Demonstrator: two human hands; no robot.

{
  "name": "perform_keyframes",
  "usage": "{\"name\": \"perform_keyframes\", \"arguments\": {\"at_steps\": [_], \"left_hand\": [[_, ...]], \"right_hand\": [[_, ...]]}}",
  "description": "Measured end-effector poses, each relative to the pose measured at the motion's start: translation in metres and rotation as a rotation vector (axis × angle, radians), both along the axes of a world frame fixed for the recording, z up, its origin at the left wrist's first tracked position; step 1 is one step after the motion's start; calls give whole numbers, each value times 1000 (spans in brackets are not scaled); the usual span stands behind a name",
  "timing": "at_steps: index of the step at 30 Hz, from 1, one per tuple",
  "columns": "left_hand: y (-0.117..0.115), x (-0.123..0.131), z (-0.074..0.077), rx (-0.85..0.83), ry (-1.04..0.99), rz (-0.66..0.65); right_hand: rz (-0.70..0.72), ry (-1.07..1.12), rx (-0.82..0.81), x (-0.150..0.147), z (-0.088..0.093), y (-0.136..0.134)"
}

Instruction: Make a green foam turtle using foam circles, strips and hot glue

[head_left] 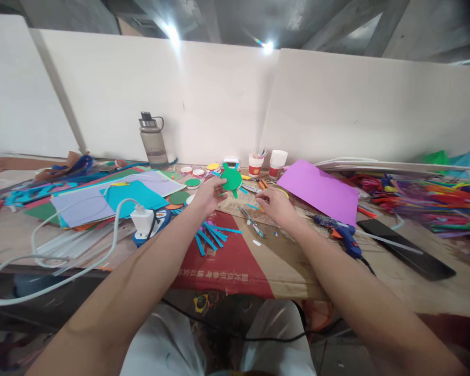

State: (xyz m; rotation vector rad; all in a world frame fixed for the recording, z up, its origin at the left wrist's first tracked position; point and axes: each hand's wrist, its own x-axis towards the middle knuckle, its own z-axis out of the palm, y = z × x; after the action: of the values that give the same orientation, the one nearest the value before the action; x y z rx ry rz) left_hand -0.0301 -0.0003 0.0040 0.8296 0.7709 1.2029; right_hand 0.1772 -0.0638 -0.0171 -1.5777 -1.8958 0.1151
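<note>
Head view shows a cluttered worktop (15, 230) whose biggest hazard, to my eye, is the white cable (62, 245). It loops off the front edge just beside the left forearm, so a sweep of that arm could snag it and drag the blocky plastic adapter (142, 220) through the papers. A creased cardboard sheet (235, 266), printed red over matt brown, covers the middle. On it lies a smooth purple sheet (321, 190), and the stack of flat coloured paper (113, 201) sits to the left. A blue glue gun (342, 232) rests near the right forearm. If its tip is warm it could scorch the card or sting skin on a careless move. The left hand (209, 196) has its fingers pinched on the edge of a green disc (232, 180), a thin round cut-out with small stubby tabs, raised above the cardboard in front of the paper cups (256, 164). Held by so little, it looks liable to crease or shed a tab. The right hand (276, 204) lies knuckles-up on the cardboard with its fingers curled under, and I cannot tell whether they hold anything. Narrow blue strips (211, 235) are fanned loosely below the left wrist, light enough to be brushed off.
</note>
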Motion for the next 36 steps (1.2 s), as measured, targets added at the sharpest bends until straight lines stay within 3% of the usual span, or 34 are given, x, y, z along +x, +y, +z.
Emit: {"name": "perform_keyframes", "arguments": {"at_steps": [5, 9, 14, 17, 23, 27, 33, 36], "left_hand": [[2, -1, -2, 66, -19, -23], [3, -1, -4, 99, -16, -37], [4, -2, -3, 97, -50, -13], [4, -3, -1, 94, -61, -13], [4, -2, -1, 79, -49, -8], [5, -2, -2, 85, -44, 13], [7, -4, -2, 86, -13, 19], [6, -4, -1, 82, -7, -2]], "right_hand": [[-17, 47, 31, 0, 5, -6], [-110, 68, 35, 6, 21, -17], [-162, -143, 49, 40, 32, -60], [-251, -335, 93, 76, 18, -96], [-584, -721, -25, 132, -36, -153], [-592, -628, -133, 136, -46, -159], [-732, -342, -368, 133, -25, -139], [-744, -212, -365, 135, -18, -138]]}}
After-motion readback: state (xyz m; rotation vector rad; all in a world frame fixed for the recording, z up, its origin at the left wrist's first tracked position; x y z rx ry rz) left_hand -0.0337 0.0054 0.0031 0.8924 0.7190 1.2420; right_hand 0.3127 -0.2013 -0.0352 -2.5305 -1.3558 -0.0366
